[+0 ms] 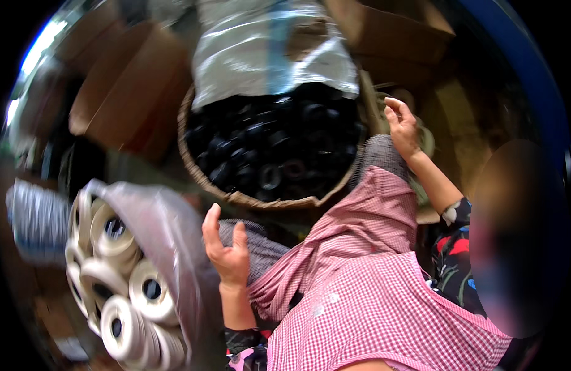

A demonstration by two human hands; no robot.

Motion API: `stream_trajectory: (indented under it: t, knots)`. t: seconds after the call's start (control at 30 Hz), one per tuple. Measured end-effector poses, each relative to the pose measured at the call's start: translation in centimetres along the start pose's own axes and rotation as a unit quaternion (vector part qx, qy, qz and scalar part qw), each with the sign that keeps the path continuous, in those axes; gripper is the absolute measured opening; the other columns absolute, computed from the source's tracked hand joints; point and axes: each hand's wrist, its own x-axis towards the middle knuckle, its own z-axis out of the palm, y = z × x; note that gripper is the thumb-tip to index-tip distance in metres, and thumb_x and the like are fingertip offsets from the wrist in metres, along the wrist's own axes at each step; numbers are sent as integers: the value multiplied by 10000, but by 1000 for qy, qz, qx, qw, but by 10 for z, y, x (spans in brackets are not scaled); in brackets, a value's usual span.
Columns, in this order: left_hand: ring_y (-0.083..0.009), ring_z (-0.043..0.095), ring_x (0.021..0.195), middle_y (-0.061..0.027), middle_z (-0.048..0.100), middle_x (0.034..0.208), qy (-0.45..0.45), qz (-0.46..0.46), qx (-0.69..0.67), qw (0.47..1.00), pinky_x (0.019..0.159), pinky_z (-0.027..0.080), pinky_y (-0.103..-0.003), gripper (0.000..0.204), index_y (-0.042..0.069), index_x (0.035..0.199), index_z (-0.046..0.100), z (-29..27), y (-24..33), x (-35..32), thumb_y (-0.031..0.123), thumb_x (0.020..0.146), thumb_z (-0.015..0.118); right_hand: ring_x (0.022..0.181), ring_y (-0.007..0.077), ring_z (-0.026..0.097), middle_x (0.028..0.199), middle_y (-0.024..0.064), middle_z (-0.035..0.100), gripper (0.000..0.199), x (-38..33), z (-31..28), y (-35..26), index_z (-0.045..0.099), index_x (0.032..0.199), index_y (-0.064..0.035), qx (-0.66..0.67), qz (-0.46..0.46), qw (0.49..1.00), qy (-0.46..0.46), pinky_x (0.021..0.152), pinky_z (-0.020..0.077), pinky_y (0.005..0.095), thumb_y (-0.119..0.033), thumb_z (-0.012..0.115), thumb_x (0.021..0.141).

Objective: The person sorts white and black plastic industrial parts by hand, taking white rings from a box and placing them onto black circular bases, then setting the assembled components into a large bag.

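Small, glossy black ring-like pieces [270, 139] fill a round container with a brown rim [196, 173], centrally placed; the heap shows no clear long axis. They lie far and right of the left hand [228, 250] and left of the right hand [404, 130]; which is nearer cannot be determined. Left thumb and forefinger stand wide apart, grasping nothing; right fingers curl loosely, apparently unladen. A white, blue-striped plastic sheet [236, 65] covers the heap's far side. Cream flanged spools [152, 287] sit in a translucent plastic bag [168, 216], near left.
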Motion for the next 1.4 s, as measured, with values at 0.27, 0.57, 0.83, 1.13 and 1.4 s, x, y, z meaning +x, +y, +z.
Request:
stream_trajectory:
  t: [0.27,0.57,0.83,1.13,1.4]
  knots:
    - [-410,540,1083,-266,562,1147,-350,-126,179,911,922,439,-439,562,-33,1171,486,144,-71,51,355,812,676,1083,346,579,1134,209,619,427,-113,-107,165,627,1111,-34,-359,342,814,-301,926,460,427,-312,661,790]
    - [-408,604,935,-230,618,989,-337,-144,268,891,804,486,-494,445,-2,974,600,163,-56,67,383,776,701,1060,397,592,1104,268,622,521,-134,-87,233,594,1131,45,-321,382,864,-63,894,466,427,-381,626,834]
    - [-383,586,994,-192,597,1037,-267,-152,310,900,803,462,-555,413,20,1026,573,150,-76,71,353,798,659,1151,372,527,1247,220,555,546,-101,-88,324,557,1195,29,-300,425,854,-6,942,418,420,-381,598,837]
    - [-368,565,1067,-185,588,1118,-292,-179,258,903,859,431,-558,381,23,1055,594,160,-63,64,287,791,668,1195,339,468,1366,209,457,722,-70,-133,396,462,1323,51,-18,500,860,-107,977,371,421,-347,685,763]
    - [-350,602,1035,-153,626,1090,-334,-144,231,903,859,431,-553,337,52,1033,608,158,-60,64,254,769,657,1160,318,507,1304,201,503,766,-48,-89,260,441,1312,85,-36,405,907,114,964,403,387,-355,712,746]
